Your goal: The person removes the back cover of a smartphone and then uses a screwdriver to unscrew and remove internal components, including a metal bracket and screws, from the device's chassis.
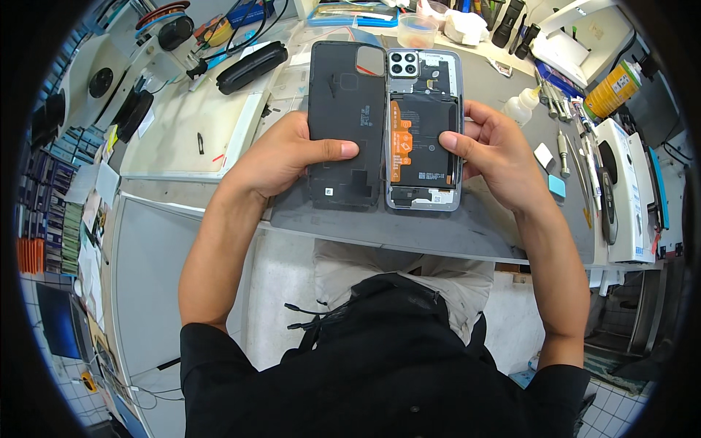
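My left hand [292,155] grips a dark phone back cover [345,102], its thumb lying across the inner face. The cover has a camera cutout at its upper right. Beside it, my right hand [500,150] holds an opened smartphone [425,80] by its right edge, thumb on the black battery [431,128]. An orange label [400,146] runs down the battery's left side, and a camera module [403,64] sits at the phone's top left. Cover and phone are side by side, edges close together, above the grey work mat [482,226]. The fingers behind both pieces are mostly hidden.
Right of the phone stand a white squeeze bottle [520,106], a small blue block [556,187], screwdrivers [563,152] and a yellow spray can [612,89]. A black zip case [253,67] lies at left near a microscope [95,77]. A clear tub [418,31] stands behind.
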Demonstrator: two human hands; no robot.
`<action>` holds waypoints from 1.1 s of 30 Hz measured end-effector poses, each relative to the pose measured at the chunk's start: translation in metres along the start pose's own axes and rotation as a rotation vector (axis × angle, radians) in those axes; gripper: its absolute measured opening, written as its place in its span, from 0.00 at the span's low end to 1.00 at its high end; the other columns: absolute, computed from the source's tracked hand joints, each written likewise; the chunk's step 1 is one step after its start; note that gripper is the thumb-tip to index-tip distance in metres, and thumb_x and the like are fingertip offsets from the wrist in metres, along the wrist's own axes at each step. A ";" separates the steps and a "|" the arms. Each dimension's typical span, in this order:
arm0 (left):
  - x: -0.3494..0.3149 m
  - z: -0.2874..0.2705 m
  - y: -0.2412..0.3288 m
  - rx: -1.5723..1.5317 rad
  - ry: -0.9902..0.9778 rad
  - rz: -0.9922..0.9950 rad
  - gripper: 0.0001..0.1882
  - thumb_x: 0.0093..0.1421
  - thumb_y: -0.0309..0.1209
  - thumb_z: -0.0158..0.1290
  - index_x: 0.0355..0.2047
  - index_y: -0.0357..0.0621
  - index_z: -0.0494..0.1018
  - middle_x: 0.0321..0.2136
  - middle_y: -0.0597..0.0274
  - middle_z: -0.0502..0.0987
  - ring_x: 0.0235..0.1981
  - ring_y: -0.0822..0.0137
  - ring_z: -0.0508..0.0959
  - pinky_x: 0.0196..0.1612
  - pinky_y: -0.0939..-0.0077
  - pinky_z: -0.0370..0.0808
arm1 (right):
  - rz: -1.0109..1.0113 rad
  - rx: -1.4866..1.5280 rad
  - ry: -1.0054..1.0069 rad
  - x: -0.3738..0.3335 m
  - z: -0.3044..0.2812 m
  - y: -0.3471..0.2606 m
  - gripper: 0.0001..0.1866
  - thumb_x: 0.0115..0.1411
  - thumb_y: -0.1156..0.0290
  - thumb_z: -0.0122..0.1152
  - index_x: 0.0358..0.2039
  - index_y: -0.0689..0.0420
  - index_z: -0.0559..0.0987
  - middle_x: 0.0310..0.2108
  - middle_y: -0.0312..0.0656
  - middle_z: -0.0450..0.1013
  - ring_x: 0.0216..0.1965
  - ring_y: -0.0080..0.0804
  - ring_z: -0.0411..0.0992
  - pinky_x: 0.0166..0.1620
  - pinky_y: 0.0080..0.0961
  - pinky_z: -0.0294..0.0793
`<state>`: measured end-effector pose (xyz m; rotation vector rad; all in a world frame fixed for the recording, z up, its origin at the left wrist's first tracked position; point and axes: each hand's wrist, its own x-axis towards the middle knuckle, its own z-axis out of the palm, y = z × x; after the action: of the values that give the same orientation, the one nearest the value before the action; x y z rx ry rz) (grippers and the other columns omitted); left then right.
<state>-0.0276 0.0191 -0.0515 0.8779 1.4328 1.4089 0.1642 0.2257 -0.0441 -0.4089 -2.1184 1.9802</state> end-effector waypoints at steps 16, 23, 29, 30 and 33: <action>-0.010 -0.011 0.002 -0.068 0.073 0.023 0.19 0.58 0.30 0.64 0.47 0.33 0.77 0.42 0.52 0.83 0.43 0.65 0.83 0.51 0.72 0.79 | 0.051 0.028 0.072 0.004 -0.003 0.010 0.15 0.66 0.71 0.62 0.51 0.60 0.74 0.33 0.35 0.81 0.29 0.15 0.76 0.28 0.13 0.71; -0.003 -0.004 -0.006 -0.110 0.132 0.081 0.22 0.61 0.29 0.60 0.53 0.31 0.70 0.45 0.44 0.81 0.45 0.60 0.84 0.51 0.67 0.81 | 0.216 -0.008 -0.017 0.019 0.014 0.010 0.17 0.67 0.68 0.62 0.53 0.63 0.74 0.29 0.38 0.79 0.29 0.21 0.78 0.23 0.18 0.73; -0.006 0.008 -0.004 -0.165 0.126 0.092 0.22 0.61 0.28 0.60 0.53 0.30 0.69 0.45 0.44 0.81 0.45 0.59 0.84 0.50 0.66 0.82 | 0.170 -0.685 -0.058 0.012 0.008 -0.005 0.19 0.67 0.60 0.63 0.47 0.64 0.77 0.23 0.36 0.78 0.18 0.18 0.70 0.19 0.18 0.66; -0.006 0.010 -0.003 -0.169 0.124 0.097 0.22 0.61 0.28 0.60 0.53 0.30 0.69 0.45 0.44 0.81 0.45 0.59 0.84 0.50 0.66 0.82 | 0.136 -0.829 -0.040 0.012 0.006 -0.006 0.18 0.67 0.60 0.62 0.45 0.64 0.78 0.23 0.35 0.78 0.18 0.18 0.70 0.20 0.18 0.66; -0.009 0.015 0.000 -0.170 0.107 0.123 0.22 0.61 0.27 0.60 0.53 0.30 0.69 0.45 0.46 0.81 0.44 0.60 0.84 0.48 0.67 0.82 | -0.053 -1.064 0.048 0.005 0.006 -0.009 0.15 0.67 0.61 0.62 0.41 0.63 0.80 0.22 0.33 0.75 0.19 0.16 0.69 0.23 0.17 0.66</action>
<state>-0.0109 0.0151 -0.0494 0.8029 1.3330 1.6659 0.1574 0.2216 -0.0361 -0.5188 -2.9196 0.6322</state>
